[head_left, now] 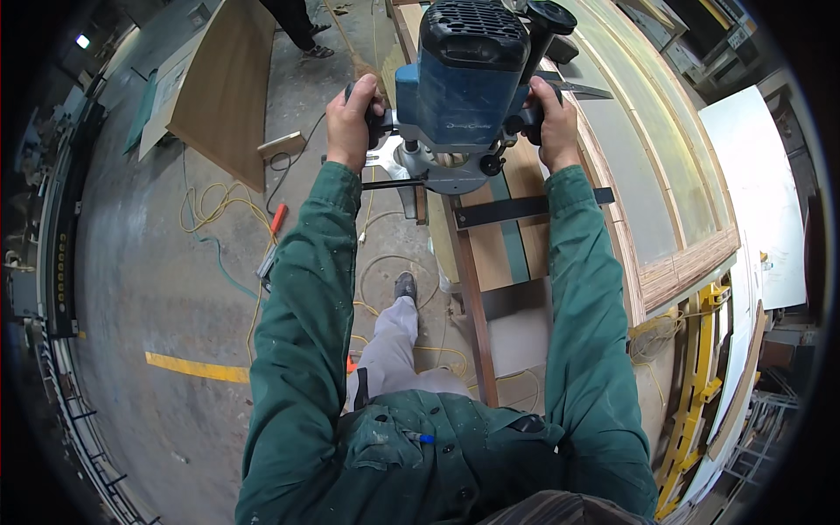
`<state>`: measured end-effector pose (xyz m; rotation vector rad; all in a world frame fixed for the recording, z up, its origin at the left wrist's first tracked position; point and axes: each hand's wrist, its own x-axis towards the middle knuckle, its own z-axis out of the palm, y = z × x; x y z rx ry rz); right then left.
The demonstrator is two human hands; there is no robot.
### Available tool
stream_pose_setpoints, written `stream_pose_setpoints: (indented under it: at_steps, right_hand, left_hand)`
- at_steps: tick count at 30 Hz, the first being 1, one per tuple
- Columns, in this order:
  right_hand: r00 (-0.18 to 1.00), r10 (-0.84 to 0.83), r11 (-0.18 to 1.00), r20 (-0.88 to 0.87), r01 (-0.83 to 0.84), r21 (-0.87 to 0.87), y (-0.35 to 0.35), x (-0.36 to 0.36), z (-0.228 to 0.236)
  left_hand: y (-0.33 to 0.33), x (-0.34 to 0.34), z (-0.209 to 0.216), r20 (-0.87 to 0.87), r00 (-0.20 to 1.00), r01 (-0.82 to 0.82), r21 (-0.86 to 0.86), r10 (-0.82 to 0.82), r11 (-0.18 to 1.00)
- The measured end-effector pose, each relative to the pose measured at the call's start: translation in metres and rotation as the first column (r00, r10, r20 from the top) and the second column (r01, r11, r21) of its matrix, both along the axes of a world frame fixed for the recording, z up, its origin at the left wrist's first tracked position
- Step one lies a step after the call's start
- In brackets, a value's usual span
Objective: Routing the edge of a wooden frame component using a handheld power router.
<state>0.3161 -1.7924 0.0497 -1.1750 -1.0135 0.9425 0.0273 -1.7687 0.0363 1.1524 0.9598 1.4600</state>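
A blue plunge router (459,101) with a black top stands in front of me at the upper middle. My left hand (350,127) is closed around its left side handle, and my right hand (557,127) grips the right one. Both of my arms are stretched forward in green sleeves. The router's grey base (457,179) sits at the edge of a wooden workpiece (490,254) with a green stripe along it. Across that wood, just nearer than the base, lies a flat black bar (503,210). The router's bit cannot be made out.
Large framed panels (647,175) lie along the right, with a yellow metal frame (696,411) below. On the left, a curved-looking plywood sheet (227,96) stands near yellow cords (206,210) and a red-ended tool (278,219) on the floor. Another person's legs (297,22) show at the back.
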Motion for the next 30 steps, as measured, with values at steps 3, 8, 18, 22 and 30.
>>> stream_pose_setpoints:
  at_steps: [3, 8, 18, 22, 30]
  right_hand:
    - [1.0, 0.008, 1.0, -0.009, -0.008, 0.02, 0.009, 0.002, -0.002]
    - [0.999, 0.038, 0.999, 0.011, -0.038, 0.034, 0.023, 0.002, -0.001]
    - [0.999, 0.048, 0.998, 0.026, -0.049, 0.038, 0.042, 0.002, 0.0]
    - [0.999, 0.039, 0.998, 0.031, -0.04, 0.044, 0.049, 0.002, -0.003]
    - [0.999, 0.017, 1.0, 0.035, -0.018, 0.022, 0.059, 0.007, -0.008]
  left_hand:
    - [0.001, 0.003, 0.001, -0.009, 1.0, -0.026, 0.003, 0.026, 1.0]
    - [0.007, 0.003, 0.0, 0.007, 0.999, -0.043, 0.014, 0.043, 0.999]
    - [0.024, 0.004, 0.0, 0.092, 0.995, -0.035, -0.023, 0.037, 0.999]
    - [0.031, 0.003, -0.001, 0.082, 0.996, -0.034, -0.012, 0.035, 0.999]
    - [0.04, 0.009, 0.001, 0.024, 0.998, -0.055, 0.027, 0.054, 0.998]
